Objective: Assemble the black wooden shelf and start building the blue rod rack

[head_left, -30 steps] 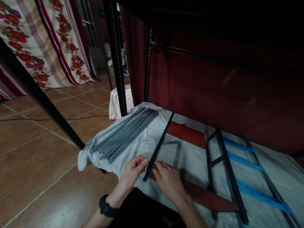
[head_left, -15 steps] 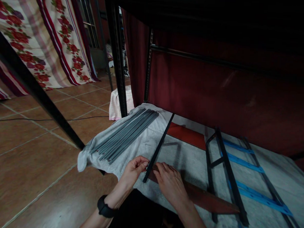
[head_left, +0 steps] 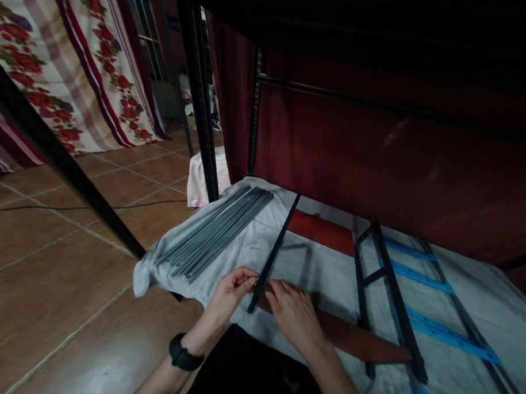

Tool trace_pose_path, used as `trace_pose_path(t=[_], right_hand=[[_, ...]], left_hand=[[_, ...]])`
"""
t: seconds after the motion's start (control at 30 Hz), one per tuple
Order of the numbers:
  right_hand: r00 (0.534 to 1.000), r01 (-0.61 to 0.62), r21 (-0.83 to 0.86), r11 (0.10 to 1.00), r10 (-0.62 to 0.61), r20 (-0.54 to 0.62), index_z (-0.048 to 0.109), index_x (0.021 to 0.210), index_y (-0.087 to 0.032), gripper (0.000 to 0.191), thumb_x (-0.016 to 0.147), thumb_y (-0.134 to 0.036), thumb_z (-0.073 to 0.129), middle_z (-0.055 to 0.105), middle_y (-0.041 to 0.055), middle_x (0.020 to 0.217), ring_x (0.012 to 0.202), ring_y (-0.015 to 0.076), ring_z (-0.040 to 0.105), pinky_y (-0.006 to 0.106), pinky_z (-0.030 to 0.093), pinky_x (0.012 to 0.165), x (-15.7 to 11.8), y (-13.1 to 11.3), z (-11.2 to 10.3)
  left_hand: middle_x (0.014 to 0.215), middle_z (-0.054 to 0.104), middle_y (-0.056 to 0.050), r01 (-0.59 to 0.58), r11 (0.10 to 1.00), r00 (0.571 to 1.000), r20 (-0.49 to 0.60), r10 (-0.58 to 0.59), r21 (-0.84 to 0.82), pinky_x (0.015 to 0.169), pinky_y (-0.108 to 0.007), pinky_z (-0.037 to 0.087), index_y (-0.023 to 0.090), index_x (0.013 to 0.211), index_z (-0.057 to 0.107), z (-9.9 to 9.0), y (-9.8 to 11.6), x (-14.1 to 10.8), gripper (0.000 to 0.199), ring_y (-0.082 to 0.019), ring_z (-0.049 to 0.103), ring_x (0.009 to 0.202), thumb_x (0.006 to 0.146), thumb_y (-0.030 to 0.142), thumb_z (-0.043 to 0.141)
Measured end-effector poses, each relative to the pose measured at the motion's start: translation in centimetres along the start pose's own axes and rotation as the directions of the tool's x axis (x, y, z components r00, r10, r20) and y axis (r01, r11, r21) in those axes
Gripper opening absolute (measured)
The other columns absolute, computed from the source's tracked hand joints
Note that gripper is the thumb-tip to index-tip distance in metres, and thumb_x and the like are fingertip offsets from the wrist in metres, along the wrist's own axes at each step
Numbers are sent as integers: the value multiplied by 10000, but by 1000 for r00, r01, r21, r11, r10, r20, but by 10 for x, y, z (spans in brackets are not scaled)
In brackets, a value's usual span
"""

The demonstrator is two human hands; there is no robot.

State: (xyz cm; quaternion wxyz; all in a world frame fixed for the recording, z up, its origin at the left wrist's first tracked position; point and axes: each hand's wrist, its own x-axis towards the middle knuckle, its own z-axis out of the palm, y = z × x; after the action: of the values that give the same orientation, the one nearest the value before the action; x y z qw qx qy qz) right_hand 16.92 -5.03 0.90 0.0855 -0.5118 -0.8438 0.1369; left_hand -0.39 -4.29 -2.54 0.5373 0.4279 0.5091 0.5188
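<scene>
A long black bar (head_left: 278, 243) slants across the grey cloth, its near end beside a reddish-brown board (head_left: 357, 338). My left hand (head_left: 236, 288) is at the left side of the bar's near end, thumb and forefinger pinched together; whatever small thing they hold is too small to make out. Fingers bent over the board's left end, my right hand (head_left: 291, 307) presses on it just right of the bar. A second orange-red board (head_left: 322, 231) lies farther back, between the bar and a black metal frame (head_left: 387, 282).
Several grey rods (head_left: 218, 233) lie on the grey cloth (head_left: 150, 268) at left. Blue slats (head_left: 448, 335) join black rails at right. A black post (head_left: 206, 103) and a slanting bar (head_left: 74, 167) stand left. Dark red fabric (head_left: 355, 148) hangs behind.
The view has shifted slightly. Both hands keep the same places at the bar's near end and the board.
</scene>
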Motion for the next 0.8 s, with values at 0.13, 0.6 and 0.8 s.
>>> trace_pose_path(t=[0.13,0.6,0.8], right_hand=[[1000,-6,-8,1000,6,-3,591,1127,-240,258,1027,-270,355,705,38,1054,980,207,669,341,477,854,1,0,-1],[1000,-1,-18,1000,1,4,586,1115,-235,240,1019,-271,369,707,47,1047,977,211,671,339,478,845,1,0,-2],[1000,-4,-3,1000,4,2,584,1115,-234,246,1023,-273,359,706,42,1047,966,214,675,345,479,839,0,-1,-3]], left_hand=[[640,554,28,4,1000,1000,-24,-4,6,605,-233,392,174,762,646,1,1,-2,337,-115,479,608,771,506,695],[669,577,9,-42,994,998,50,37,96,622,-249,423,179,823,663,-8,-2,3,323,-134,512,634,782,499,685],[632,545,17,-96,981,991,106,79,166,596,-241,395,181,746,644,-12,-6,7,306,-129,478,616,779,483,682]])
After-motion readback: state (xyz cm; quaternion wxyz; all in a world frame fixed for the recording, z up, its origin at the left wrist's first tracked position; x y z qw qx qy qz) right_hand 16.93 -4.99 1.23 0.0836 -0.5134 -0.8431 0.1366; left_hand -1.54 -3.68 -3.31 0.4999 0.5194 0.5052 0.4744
